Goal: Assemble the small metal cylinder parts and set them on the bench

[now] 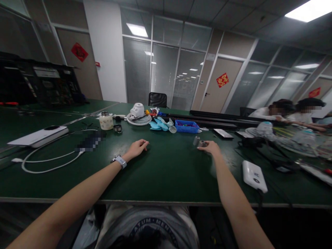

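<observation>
My right hand (211, 148) has its thumb and fingers closed around a small grey metal cylinder (202, 143) on the green table. A second, similar grey cylinder (196, 140) stands upright just left of it. My left hand (136, 148), with a watch (119, 161) on the wrist, rests on the table to the left. Its fingers are loosely bent, with a gap between the thumb and fingertips and nothing visible in them. Beyond the hands lie light blue fan blades (161, 123) and a blue basket (187, 129) holding small parts.
A white fan body and grille (138, 117) and a jar (106, 121) stand at the back. Left are a phone (89, 140), cable and white box (38, 136). Right are a white power bank (254, 176) and black straps (272, 152). Two people sit far right.
</observation>
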`<action>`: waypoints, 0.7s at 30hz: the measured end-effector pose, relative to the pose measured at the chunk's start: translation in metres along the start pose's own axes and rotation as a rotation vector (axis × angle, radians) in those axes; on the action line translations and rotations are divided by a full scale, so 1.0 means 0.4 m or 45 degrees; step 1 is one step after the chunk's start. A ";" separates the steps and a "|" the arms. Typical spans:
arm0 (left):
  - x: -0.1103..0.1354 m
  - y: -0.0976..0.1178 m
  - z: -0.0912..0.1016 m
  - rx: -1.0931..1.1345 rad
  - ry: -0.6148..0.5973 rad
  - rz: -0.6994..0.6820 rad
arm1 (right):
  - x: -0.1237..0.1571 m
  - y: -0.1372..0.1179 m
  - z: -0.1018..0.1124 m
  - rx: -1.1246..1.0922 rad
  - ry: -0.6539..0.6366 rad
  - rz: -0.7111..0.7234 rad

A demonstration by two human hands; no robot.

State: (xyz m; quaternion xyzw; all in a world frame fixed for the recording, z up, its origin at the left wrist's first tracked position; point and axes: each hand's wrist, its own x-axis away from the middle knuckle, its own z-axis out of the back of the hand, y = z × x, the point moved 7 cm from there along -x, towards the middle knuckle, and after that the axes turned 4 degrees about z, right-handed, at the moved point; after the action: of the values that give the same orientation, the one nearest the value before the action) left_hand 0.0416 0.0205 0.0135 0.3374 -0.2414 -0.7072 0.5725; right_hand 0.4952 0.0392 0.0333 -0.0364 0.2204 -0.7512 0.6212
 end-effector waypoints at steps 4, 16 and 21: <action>0.002 0.007 0.001 -0.025 0.010 -0.009 | 0.000 0.020 -0.015 0.069 0.080 -0.095; 0.000 0.001 -0.001 -0.026 -0.006 -0.001 | 0.027 0.005 0.027 0.041 0.452 -0.080; 0.000 0.001 -0.001 0.006 -0.005 0.007 | 0.030 -0.042 0.018 -0.019 0.338 0.059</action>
State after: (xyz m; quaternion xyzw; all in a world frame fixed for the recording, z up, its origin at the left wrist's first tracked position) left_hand 0.0424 0.0205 0.0136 0.3368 -0.2449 -0.7058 0.5731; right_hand 0.4794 0.0279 0.0437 0.0639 0.3072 -0.7331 0.6034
